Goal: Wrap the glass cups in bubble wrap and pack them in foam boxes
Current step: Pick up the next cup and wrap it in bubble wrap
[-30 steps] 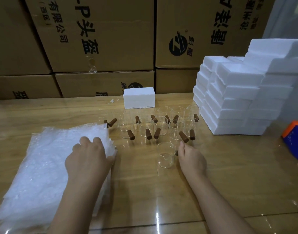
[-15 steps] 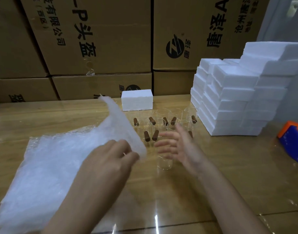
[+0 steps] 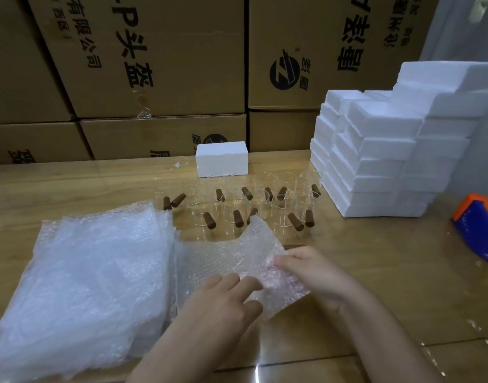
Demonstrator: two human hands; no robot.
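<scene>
A single bubble wrap sheet (image 3: 223, 258) lies on the wooden table (image 3: 389, 272) just in front of me, its far edge lifted in a hump. My left hand (image 3: 226, 297) rests on the sheet's near part with fingers stretched out. My right hand (image 3: 312, 272) holds the sheet's right edge, with fingers showing through the wrap from beneath. Behind the sheet stand several clear glass cups (image 3: 262, 200) with brown wooden handles. No cup is visible under the sheet.
A thick pile of bubble wrap sheets (image 3: 85, 272) fills the left. One white foam box (image 3: 222, 158) sits behind the cups, and a tall stack of foam boxes (image 3: 375, 161) stands at the right. An orange-and-blue object (image 3: 477, 228) lies far right. Cardboard cartons (image 3: 154, 51) wall the back.
My left hand lifted one sheet off the pile and brought it right, laying it in front of me. My right hand left the front cup and took the sheet's right edge.
</scene>
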